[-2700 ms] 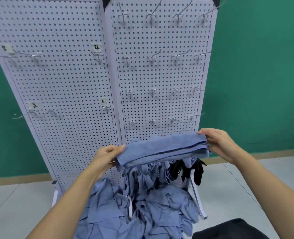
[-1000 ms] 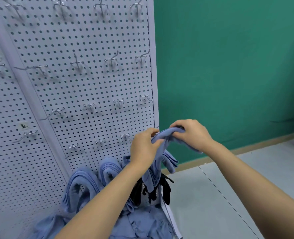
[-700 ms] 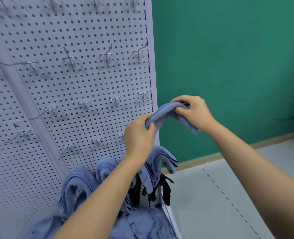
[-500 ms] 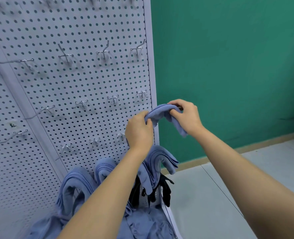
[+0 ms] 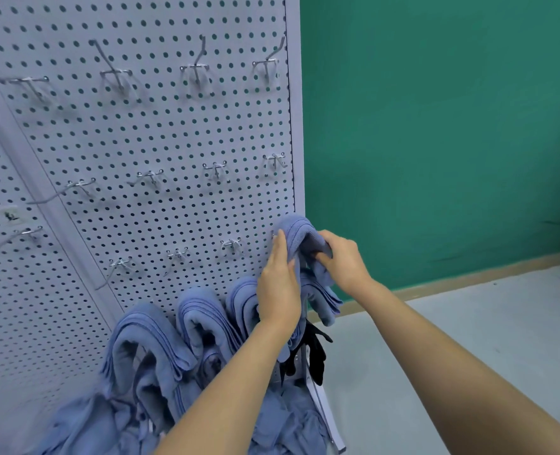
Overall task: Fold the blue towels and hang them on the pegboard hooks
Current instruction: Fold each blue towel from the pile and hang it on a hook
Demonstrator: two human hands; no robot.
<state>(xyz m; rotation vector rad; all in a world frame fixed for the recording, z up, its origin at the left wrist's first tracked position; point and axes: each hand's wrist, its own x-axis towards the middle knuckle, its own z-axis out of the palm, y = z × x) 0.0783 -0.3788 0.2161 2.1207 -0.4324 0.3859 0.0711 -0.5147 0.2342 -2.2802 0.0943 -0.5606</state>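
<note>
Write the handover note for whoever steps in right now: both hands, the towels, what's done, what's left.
Left hand: fingers straight, pressing the folded towel's left side.
Right hand: fingers curled round its right side.
Towel draped at the pegboard's right edge, beside three bare hooks; its own hook is hidden, seating unconfirmed.
Done: several hung towels on the row below.
Left: seat this one, then fold and hang the loose pile at the foot.
</note>
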